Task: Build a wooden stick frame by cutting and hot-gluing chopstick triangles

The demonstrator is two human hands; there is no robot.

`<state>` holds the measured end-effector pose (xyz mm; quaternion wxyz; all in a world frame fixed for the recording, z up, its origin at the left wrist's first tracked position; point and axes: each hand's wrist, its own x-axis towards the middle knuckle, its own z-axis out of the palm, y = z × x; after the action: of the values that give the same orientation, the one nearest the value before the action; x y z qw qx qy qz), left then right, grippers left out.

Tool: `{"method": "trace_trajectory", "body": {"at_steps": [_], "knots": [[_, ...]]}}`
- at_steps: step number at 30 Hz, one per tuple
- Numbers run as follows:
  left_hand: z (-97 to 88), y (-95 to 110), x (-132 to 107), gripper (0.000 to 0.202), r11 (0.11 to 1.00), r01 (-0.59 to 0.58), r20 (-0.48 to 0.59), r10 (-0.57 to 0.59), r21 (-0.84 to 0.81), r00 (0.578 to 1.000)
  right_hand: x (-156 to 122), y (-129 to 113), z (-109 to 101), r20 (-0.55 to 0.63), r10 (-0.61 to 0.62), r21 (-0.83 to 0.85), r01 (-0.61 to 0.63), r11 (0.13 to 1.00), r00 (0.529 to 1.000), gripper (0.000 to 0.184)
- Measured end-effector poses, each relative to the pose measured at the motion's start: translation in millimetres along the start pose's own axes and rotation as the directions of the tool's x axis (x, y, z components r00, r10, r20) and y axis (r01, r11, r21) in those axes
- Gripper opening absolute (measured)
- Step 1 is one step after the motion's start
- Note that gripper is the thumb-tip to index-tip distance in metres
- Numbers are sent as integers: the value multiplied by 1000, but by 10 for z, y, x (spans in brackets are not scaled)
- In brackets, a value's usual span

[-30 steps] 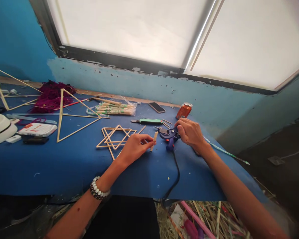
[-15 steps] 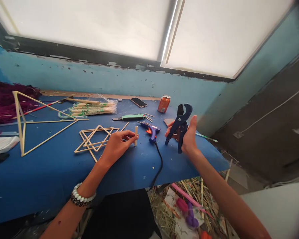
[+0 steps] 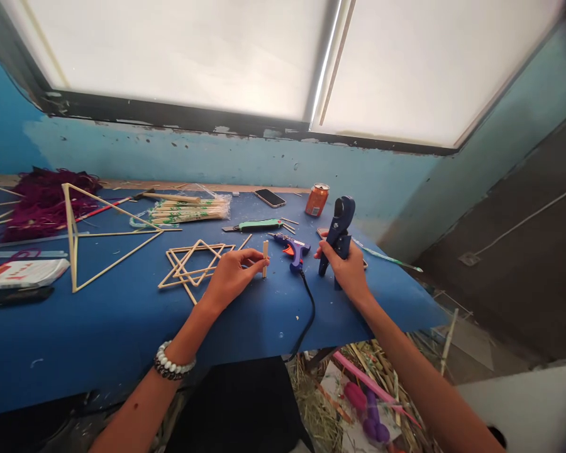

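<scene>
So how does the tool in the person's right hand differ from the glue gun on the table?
The pipe cutter stands upright in the right hand, while the hot glue gun lies on the blue table. The glue gun trails a black cord; the cutter shows none. Both are mostly blue.

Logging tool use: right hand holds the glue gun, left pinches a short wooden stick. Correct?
No: the head view shows the right hand gripping a blue pipe cutter, while the glue gun lies on the table. The left hand does pinch a short wooden stick.
</scene>
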<state>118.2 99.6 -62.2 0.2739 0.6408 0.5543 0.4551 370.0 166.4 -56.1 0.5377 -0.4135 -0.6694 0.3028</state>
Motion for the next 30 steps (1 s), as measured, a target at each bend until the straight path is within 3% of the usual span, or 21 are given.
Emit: {"method": "trace_trajectory", "body": {"at_steps": [5, 8, 10, 13, 16, 20, 26, 30], "knots": [[11, 13, 13, 24, 1000, -21, 4, 21, -1, 1000, -181, -226, -47, 119, -32, -132, 47, 990, 992, 43], [12, 36, 9, 23, 1000, -22, 1, 22, -17, 1000, -162, -309, -35, 193, -119, -243, 165, 956, 974, 36], [13, 46, 3, 23, 1000, -1, 8, 2, -30, 1000, -72, -315, -43, 265, -241, -344, 325, 881, 934, 32], [17, 52, -2, 24, 999, 27, 15, -26, -38, 1000, 117, -264, -73, 389, -409, -465, 559, 687, 826, 32], [18, 61, -6, 24, 999, 37, 13, -36, -38, 999, 295, -183, -75, 491, -429, -510, 649, 564, 758, 35], [10, 95, -24, 23, 996, 63, 22, -62, -64, 998, 470, -92, -38, 609, -409, -463, 723, 513, 680, 34], [13, 109, -42, 22, 997, 54, 20, -52, -64, 998, 617, -83, -68, 690, -438, -352, 796, 493, 576, 33], [24, 72, -45, 21, 998, 30, 13, -30, -49, 999, 640, -124, -94, 717, -434, -342, 818, 463, 546, 35]]}}
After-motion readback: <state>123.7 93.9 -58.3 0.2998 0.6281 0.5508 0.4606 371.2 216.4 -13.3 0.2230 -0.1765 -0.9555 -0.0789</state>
